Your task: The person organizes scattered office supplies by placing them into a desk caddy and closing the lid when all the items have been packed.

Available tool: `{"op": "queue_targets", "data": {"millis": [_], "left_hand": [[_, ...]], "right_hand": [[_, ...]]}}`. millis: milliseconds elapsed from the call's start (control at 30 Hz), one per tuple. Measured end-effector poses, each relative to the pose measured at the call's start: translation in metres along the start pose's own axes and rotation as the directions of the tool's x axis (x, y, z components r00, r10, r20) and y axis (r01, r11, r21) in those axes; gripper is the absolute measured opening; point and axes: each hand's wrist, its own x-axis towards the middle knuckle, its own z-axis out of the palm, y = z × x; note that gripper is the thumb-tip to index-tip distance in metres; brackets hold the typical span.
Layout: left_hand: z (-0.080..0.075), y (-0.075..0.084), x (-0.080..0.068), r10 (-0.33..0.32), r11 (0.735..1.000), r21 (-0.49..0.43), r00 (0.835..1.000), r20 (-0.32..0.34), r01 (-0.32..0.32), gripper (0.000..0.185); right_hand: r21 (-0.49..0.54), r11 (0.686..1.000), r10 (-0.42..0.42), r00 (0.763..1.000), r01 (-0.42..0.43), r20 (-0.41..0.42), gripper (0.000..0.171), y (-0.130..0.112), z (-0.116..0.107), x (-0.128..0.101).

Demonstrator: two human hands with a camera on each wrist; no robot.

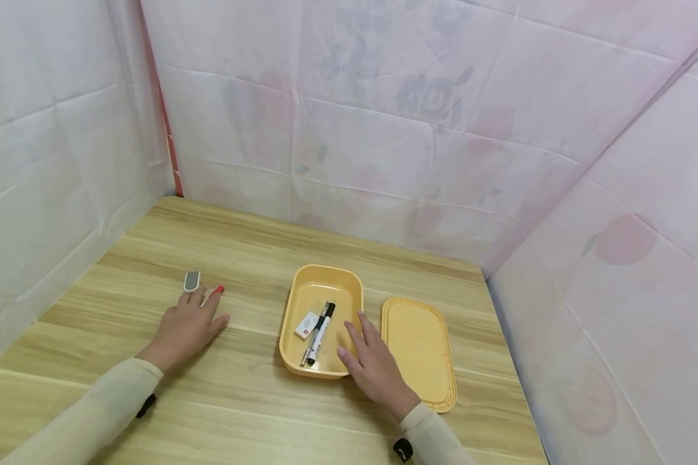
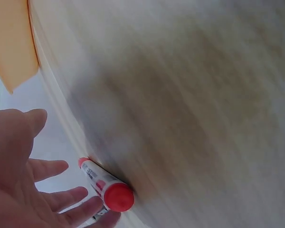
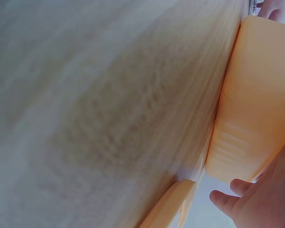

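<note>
My left hand (image 1: 205, 305) lies flat on the wooden table (image 1: 238, 400) with its fingers straight, and the fingertips lie over a red-capped marker (image 1: 216, 292). In the left wrist view the marker (image 2: 106, 186) lies just beyond my spread fingers (image 2: 61, 199). My right hand (image 1: 353, 336) rests with straight fingers on the right side of an open yellow box (image 1: 302, 284). The box holds a black marker (image 1: 322, 328), a thin pen beside it and a white eraser (image 1: 306, 325). In the right wrist view the box (image 3: 256, 104) stands close above my fingers (image 3: 244, 199).
The yellow lid (image 1: 420, 352) lies flat on the table just right of the box, partly under my right wrist. A small grey-and-white object (image 1: 192, 280) sits beyond my left fingertips. Pale fabric walls (image 1: 384, 129) close in the table at the left, back and right.
</note>
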Motion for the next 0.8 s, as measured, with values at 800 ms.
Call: {"op": "queue_targets", "data": {"millis": [800], "left_hand": [[0.0025, -0.0094, -0.0026, 0.082, 0.997, -0.002, 0.994, -0.074, -0.083, 0.048]], "right_hand": [[0.004, 1.000, 0.001, 1.000, -0.001, 0.001, 0.067, 0.0010, 0.0001, 0.0002]]}}
